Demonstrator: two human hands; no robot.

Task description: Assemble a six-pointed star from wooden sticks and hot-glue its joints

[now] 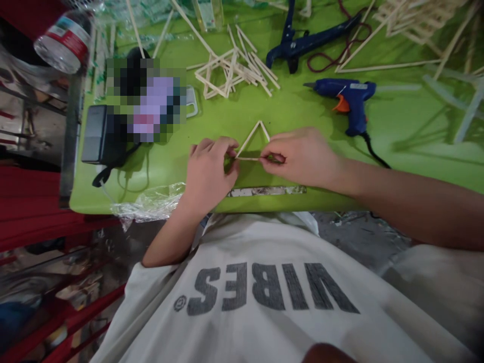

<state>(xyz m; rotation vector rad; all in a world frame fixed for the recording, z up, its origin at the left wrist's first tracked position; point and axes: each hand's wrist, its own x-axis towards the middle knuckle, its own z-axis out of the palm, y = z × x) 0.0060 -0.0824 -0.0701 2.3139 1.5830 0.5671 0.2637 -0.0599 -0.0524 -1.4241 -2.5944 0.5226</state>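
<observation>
Left hand [209, 169] comes up from the near table edge, forearm angled in from lower left, wrist bent, knuckles up. Fingers curled, thumb and fingertips pinched on the left corner of the small triangle of thin pale wooden sticks [252, 146].

Right hand [302, 156] enters from the right, forearm running nearly level across the near edge, palm down. Thumb and forefinger closed on the right end of the triangle's bottom stick; other fingers tucked under.

The triangle sits between the two hands on the lime-green tabletop [227, 116], apex pointing away from the person. Can't tell whether it's lifted or resting on the surface.

Relative to the triangle:
- Blue hot-glue gun with orange trigger [350, 101]: to the right and a little farther back, lying on its side, black cord trailing toward the near edge.
- Second dark blue glue gun [302, 45]: well behind, right of centre, next to a coil of dark red cord [333, 58].
- Loose heap of the same pale sticks [232, 70]: directly behind, apart from it.
- Black power adapter box [94, 133]: far left, near the table's left edge.
- Crumpled clear plastic wrap [151, 204]: near-left, hanging over the near edge.
- Strip of worn whitish tape [266, 191]: just in front, on the near edge.
</observation>
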